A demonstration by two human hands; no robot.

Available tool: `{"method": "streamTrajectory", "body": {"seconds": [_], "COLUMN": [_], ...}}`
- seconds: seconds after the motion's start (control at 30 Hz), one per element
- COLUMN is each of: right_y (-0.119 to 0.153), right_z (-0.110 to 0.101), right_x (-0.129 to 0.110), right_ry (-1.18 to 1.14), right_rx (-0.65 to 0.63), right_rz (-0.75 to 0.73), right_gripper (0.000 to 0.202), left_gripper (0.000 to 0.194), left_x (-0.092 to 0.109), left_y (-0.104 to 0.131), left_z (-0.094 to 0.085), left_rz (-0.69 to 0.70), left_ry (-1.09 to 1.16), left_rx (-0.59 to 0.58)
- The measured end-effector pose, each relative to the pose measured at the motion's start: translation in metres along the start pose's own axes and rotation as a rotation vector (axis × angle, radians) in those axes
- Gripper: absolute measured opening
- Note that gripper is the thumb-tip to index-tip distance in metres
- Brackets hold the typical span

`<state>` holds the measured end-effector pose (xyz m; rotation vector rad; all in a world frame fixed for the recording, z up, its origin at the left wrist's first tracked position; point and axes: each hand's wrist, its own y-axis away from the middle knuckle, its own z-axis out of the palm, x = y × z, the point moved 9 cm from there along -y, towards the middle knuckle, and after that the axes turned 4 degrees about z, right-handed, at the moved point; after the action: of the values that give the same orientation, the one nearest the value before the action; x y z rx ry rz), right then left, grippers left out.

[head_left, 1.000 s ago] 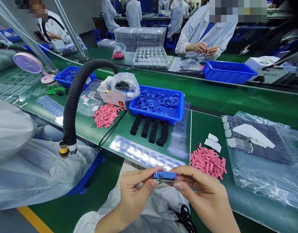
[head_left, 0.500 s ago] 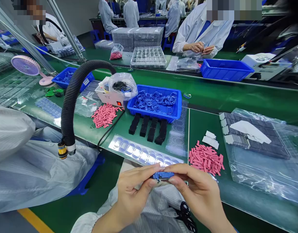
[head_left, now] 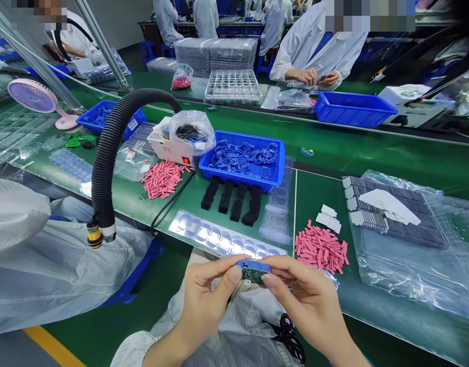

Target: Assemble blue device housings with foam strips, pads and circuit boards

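Between my two hands, just in front of the table edge, is a blue plastic housing (head_left: 253,265) with a green circuit board (head_left: 254,276) facing me. My left hand (head_left: 209,295) pinches its left end between thumb and fingers. My right hand (head_left: 308,298) pinches the right end the same way, thumb against the board side. Beyond the hands a clear sheet of oval films (head_left: 219,237) lies on the table. A heap of pink strips (head_left: 321,247) is to the right of it.
Farther back stands a blue bin (head_left: 282,171) of blue frames, with stacks of black pieces (head_left: 227,198) before it. A black flexible hose (head_left: 104,158) arches at the left. Bagged grey parts (head_left: 402,214) lie right. A co-worker's hands (head_left: 308,76) are across the bench.
The blue housing has tipped so that its green board now shows toward me. Both hands keep their pinch. A small circuit board on the far green strip has shifted right.
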<state>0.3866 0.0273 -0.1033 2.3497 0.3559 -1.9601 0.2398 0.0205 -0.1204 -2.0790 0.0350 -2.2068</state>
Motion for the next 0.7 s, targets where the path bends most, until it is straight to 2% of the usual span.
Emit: {"method": "streamTrajectory", "body": {"seconds": [0.1, 0.2, 0.3, 0.37, 0.5, 0.7], "right_y": [0.004, 0.004, 0.005, 0.005, 0.002, 0.006], "right_z": [-0.005, -0.001, 0.005, 0.008, 0.002, -0.017], "right_x": [0.003, 0.018, 0.034, 0.036, 0.021, -0.017], "right_ry": [0.053, -0.054, -0.27, -0.358, -0.254, 0.225], "right_rx": [0.069, 0.02, -0.023, -0.048, -0.061, 0.001], "right_rz": [-0.003, 0.135, 0.302, 0.332, 0.176, -0.245], "right_gripper": [0.012, 0.012, 0.021, 0.021, 0.018, 0.035], "left_gripper": [0.022, 0.026, 0.045, 0.053, 0.043, 0.04], "left_x": [-0.004, -0.006, 0.0, 0.007, 0.018, 0.015], "left_y": [0.002, 0.004, 0.005, 0.006, 0.006, 0.006], "left_z": [0.001, 0.002, 0.003, 0.001, 0.0, 0.002], "left_rz": [-0.015, -0.011, 0.07, 0.168, 0.31, 0.283], "left_ry": [0.006, 0.055, 0.024, -0.063, -0.139, -0.132], "left_rx": [-0.002, -0.046, -0.126, -0.142, -0.139, -0.127]}}
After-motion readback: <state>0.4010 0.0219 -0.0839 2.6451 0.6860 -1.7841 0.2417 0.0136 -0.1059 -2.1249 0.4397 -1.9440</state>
